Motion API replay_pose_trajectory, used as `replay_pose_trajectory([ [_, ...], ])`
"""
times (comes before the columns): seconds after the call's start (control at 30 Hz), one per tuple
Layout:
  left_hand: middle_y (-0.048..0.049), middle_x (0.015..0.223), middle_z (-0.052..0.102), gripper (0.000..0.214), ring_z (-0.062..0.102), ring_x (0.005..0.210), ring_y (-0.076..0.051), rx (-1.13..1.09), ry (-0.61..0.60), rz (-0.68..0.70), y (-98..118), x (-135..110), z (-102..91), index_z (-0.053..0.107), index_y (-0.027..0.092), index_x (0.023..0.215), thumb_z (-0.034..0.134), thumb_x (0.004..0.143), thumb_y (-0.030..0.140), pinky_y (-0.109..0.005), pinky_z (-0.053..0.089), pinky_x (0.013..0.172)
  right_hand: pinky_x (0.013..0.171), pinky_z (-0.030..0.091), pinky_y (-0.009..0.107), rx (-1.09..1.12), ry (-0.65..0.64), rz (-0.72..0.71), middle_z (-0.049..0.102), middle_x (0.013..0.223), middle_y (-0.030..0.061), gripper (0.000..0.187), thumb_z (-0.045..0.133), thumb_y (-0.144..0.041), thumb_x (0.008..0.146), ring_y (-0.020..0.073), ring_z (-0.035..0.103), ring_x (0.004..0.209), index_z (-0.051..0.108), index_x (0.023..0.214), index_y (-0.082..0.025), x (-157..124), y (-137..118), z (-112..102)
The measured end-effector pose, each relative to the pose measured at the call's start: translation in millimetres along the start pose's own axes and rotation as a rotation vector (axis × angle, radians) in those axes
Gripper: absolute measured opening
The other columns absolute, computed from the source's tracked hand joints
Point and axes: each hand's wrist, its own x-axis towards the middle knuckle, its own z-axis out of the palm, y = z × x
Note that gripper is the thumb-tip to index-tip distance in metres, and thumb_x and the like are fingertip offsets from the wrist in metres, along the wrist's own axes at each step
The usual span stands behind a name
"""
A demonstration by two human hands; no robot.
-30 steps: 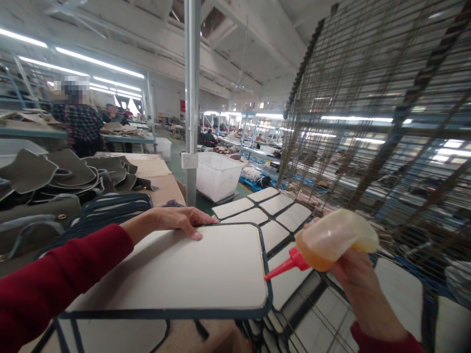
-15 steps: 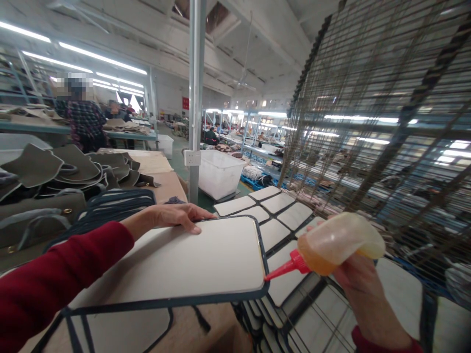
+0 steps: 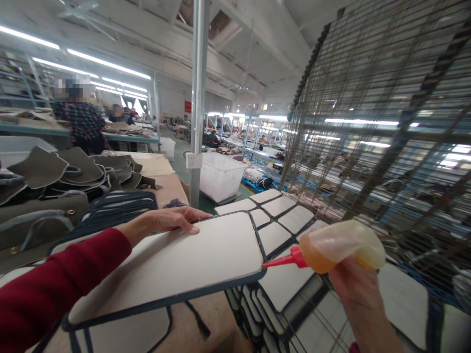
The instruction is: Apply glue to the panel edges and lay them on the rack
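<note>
My left hand (image 3: pixel 172 220) lies on the far edge of a white panel (image 3: pixel 184 262) with dark blue edging, fingers curled over the rim, and it holds the panel tilted up at the left. My right hand (image 3: pixel 353 282) grips a translucent squeeze bottle (image 3: pixel 340 245) of amber liquid. Its red nozzle (image 3: pixel 281 260) touches the panel's right corner edge. Both sleeves are dark red.
More white panels (image 3: pixel 283 220) lie spread on a wire rack (image 3: pixel 368 122) to the right and stacked below. Grey felt pieces (image 3: pixel 66 171) and dark straps pile on the left table. A steel post (image 3: pixel 198 98) and a white bin (image 3: pixel 221 176) stand ahead. A person (image 3: pixel 79 122) works at the far left.
The panel has tilted, its right corner dropping. The bottle has levelled out and its nozzle stays at the corner edge. My view has shifted slightly.
</note>
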Motion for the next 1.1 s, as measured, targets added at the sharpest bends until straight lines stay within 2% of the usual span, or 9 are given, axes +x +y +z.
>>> replay_pose_trajectory([
  [0.13,-0.0064,0.117,0.069,0.064,0.067,0.097,-0.025,-0.014,0.019,0.042,-5,1,0.3,0.057,0.021,0.131,0.074,0.07,0.024,-0.031,0.052,0.084,0.074,0.057,0.029,0.043,0.041,-0.037,0.071,0.095,-0.0017,0.057,0.092,-0.035,0.047,0.0196,0.067,0.085,0.069,0.099,-0.029,-5,2,1],
  [0.23,-0.0071,0.114,0.07,0.064,0.068,0.096,-0.025,-0.035,0.018,0.054,-9,3,1.2,0.055,0.021,0.133,0.073,0.071,0.024,-0.031,0.053,0.081,0.07,0.057,0.023,0.043,0.065,-0.087,0.071,0.092,-0.0022,0.052,0.091,-0.033,0.05,0.0163,0.066,0.081,0.07,0.096,-0.026,-9,3,4],
  [0.4,-0.0073,0.11,0.071,0.066,0.067,0.098,-0.025,-0.055,0.104,0.065,-16,4,4.1,0.054,0.019,0.133,0.073,0.071,0.025,-0.031,0.052,0.085,0.072,0.055,0.02,0.014,0.088,-0.169,0.07,0.088,-0.0032,0.037,0.088,-0.03,0.057,0.0129,0.065,0.075,0.07,0.089,-0.027,-17,6,7],
  [0.53,-0.0089,0.113,0.07,0.07,0.064,0.104,-0.027,-0.091,0.129,0.082,-22,5,5.6,0.05,0.018,0.136,0.074,0.07,0.026,-0.033,0.051,0.087,0.074,0.055,0.019,0.032,0.122,-0.243,0.069,0.09,-0.0037,0.027,0.086,-0.028,0.061,0.0118,0.064,0.08,0.069,0.081,-0.025,-17,9,11],
  [0.73,-0.0094,0.117,0.068,0.069,0.065,0.101,-0.026,-0.138,0.137,0.141,-30,6,8.9,0.048,0.019,0.138,0.071,0.073,0.024,-0.031,0.051,0.084,0.067,0.056,0.02,0.085,0.243,-0.312,0.067,0.079,-0.0032,0.034,0.088,-0.023,0.054,0.0106,0.062,0.069,0.069,0.082,-0.018,-12,23,8],
  [0.87,-0.0098,0.116,0.068,0.07,0.066,0.095,-0.026,-0.199,0.159,0.169,-34,4,14.8,0.047,0.021,0.139,0.071,0.073,0.024,-0.032,0.052,0.081,0.07,0.056,0.021,0.097,0.263,-0.314,0.068,0.082,-0.0016,0.036,0.087,-0.021,0.056,0.0107,0.062,0.071,0.069,0.087,-0.016,-14,33,4],
  [1.1,-0.0077,0.114,0.07,0.076,0.067,0.09,-0.023,-0.258,0.293,0.173,-46,6,23.6,0.048,0.021,0.139,0.076,0.068,0.026,-0.029,0.051,0.08,0.069,0.056,0.019,0.096,0.32,-0.352,0.068,0.082,-0.0009,0.036,0.087,-0.018,0.056,0.0111,0.062,0.073,0.07,0.088,-0.016,-17,43,11],
])
